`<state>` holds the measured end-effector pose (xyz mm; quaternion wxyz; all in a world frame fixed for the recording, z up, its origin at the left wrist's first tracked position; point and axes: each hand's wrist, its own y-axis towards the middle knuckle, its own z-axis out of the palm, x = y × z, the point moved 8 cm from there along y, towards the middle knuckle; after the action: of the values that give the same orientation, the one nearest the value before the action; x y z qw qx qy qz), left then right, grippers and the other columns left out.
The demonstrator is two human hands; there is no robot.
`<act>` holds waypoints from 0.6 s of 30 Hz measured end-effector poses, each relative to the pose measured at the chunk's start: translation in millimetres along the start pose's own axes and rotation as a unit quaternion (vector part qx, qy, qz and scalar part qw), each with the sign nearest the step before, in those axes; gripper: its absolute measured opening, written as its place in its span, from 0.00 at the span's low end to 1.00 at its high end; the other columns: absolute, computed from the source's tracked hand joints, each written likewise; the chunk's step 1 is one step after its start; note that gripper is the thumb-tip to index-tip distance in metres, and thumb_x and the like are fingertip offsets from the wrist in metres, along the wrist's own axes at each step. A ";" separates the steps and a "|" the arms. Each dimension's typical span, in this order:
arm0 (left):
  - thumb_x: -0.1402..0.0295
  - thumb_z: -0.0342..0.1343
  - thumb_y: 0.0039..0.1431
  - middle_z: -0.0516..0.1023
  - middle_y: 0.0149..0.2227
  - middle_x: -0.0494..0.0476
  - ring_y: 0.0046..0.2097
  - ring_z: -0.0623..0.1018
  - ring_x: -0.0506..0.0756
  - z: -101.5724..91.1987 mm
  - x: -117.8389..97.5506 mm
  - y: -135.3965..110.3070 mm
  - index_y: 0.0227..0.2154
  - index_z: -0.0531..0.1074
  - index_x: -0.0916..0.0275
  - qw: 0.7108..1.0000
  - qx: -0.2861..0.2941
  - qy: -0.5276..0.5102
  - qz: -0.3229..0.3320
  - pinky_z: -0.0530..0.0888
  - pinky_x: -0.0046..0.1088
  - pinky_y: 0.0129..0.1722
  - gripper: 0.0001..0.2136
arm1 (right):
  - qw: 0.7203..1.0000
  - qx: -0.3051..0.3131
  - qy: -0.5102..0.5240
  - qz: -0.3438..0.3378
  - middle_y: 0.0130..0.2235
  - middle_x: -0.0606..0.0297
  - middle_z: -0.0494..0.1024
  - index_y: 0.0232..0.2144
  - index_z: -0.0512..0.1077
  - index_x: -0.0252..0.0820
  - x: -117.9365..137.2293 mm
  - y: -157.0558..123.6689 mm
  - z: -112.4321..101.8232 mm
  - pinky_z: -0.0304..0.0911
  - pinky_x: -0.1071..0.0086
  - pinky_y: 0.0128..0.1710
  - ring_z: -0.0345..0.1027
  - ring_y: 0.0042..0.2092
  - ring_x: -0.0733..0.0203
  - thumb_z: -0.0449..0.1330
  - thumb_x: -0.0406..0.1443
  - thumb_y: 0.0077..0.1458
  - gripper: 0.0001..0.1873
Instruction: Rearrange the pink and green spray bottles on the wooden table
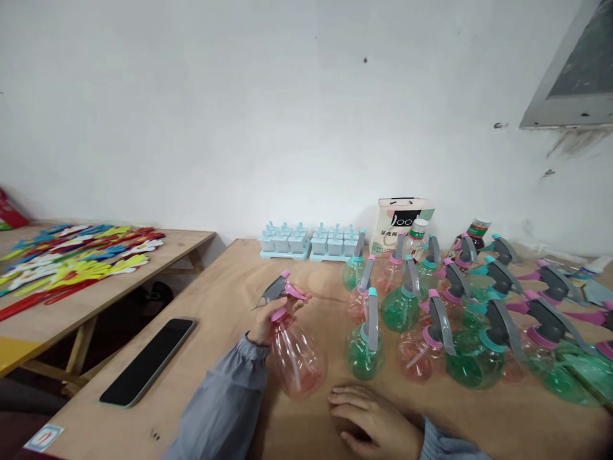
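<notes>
My left hand [264, 319] is closed around the neck of a clear pink spray bottle [297, 358], just under its grey and pink trigger head. The bottle leans a little on the wooden table. My right hand [371, 418] lies on the tabletop, loosely bent, with a gap between thumb and fingers and nothing visible in it. A green spray bottle [364, 354] with a grey lever stands just beyond that hand. Beside it is a pink spray bottle [417, 358], part of a group of several green and pink ones filling the right side.
A black phone [149, 361] lies at the left of the table [230, 287]. Two light-blue popsicle moulds [285, 243] stand along the wall, near a printed box [400, 223] and capped bottles. Colourful gloves [90, 255] cover another table across a gap.
</notes>
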<state>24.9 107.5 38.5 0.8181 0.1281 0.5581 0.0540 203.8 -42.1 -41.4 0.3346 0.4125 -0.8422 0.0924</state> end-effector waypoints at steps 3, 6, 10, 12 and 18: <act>0.59 0.60 0.47 0.70 0.26 0.53 0.30 0.73 0.52 -3.3 -3.2 0.3 0.24 0.71 0.61 0.999 -0.009 -0.041 0.012 0.71 0.30 0.33 0.11 | 1.000 -0.002 -0.006 -0.001 0.57 0.55 0.75 0.53 0.73 0.40 -0.3 -0.1 0.3 0.57 0.57 0.64 0.64 0.62 0.53 0.58 0.33 0.56 0.21; 0.58 0.60 0.48 0.71 0.25 0.53 0.30 0.73 0.53 -5.6 -5.5 0.0 0.24 0.72 0.62 1.000 0.002 -0.021 0.008 0.69 0.29 0.29 0.12 | 1.000 -0.003 -0.009 -0.004 0.57 0.55 0.75 0.53 0.73 0.40 0.9 -0.3 -1.1 0.57 0.58 0.64 0.64 0.62 0.54 0.58 0.33 0.56 0.21; 0.55 0.61 0.46 0.75 0.33 0.57 0.38 0.76 0.57 -5.4 -4.6 -0.6 0.31 0.76 0.61 1.000 0.014 -0.019 -0.011 0.72 0.31 0.33 0.15 | 1.000 -0.006 -0.008 -0.011 0.57 0.55 0.75 0.54 0.72 0.41 1.8 -0.7 -2.1 0.58 0.58 0.64 0.64 0.62 0.54 0.58 0.33 0.56 0.21; 0.56 0.61 0.46 0.72 0.28 0.54 0.33 0.73 0.53 -10.4 -9.1 0.7 0.25 0.73 0.61 0.999 -0.023 -0.035 0.022 0.71 0.29 0.33 0.12 | 1.000 -0.007 -0.012 -0.010 0.57 0.55 0.75 0.53 0.72 0.41 1.2 -0.6 -1.7 0.57 0.58 0.64 0.64 0.62 0.54 0.58 0.33 0.56 0.21; 0.49 0.56 0.52 0.74 0.29 0.56 0.36 0.75 0.57 -9.5 -7.1 3.5 0.27 0.74 0.61 1.000 -0.023 0.002 0.018 0.73 0.33 0.38 0.18 | 0.999 -0.005 -0.031 -0.016 0.56 0.54 0.75 0.52 0.73 0.38 2.5 -0.1 -1.4 0.58 0.59 0.64 0.64 0.62 0.54 0.58 0.33 0.56 0.21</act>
<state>13.7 110.6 42.6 0.8184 0.1191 0.5561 0.0818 203.5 -43.3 -38.8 0.3120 0.4274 -0.8456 0.0702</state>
